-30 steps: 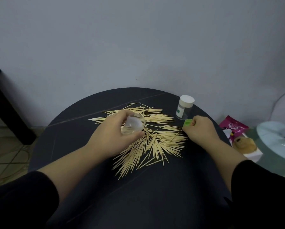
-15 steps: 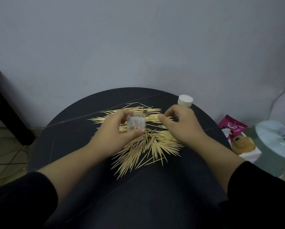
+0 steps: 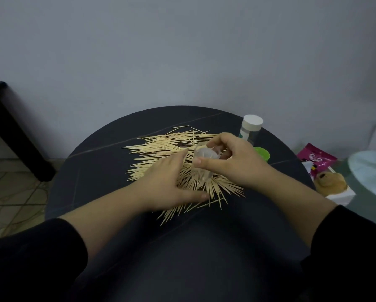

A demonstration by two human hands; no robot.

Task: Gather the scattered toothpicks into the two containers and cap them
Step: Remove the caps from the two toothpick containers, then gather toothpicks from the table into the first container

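From the head camera, the right hand (image 3: pixel 237 163) gripped a small clear container (image 3: pixel 206 159) with fingers and thumb curled round it, holding it tilted just above the toothpicks (image 3: pixel 161 149). The left hand (image 3: pixel 167 185) lay flat on the pile, fingers straight and close together, pinching nothing. Nearly all the toothpicks were spread across the round dark table (image 3: pixel 84 162), so the gathering looked barely begun. What the clear container held could not be made out. A green cap (image 3: pixel 262 154) lay just beside the right hand, and the second container (image 3: pixel 250 129) stood behind it with its white cap on, its filling yet to come
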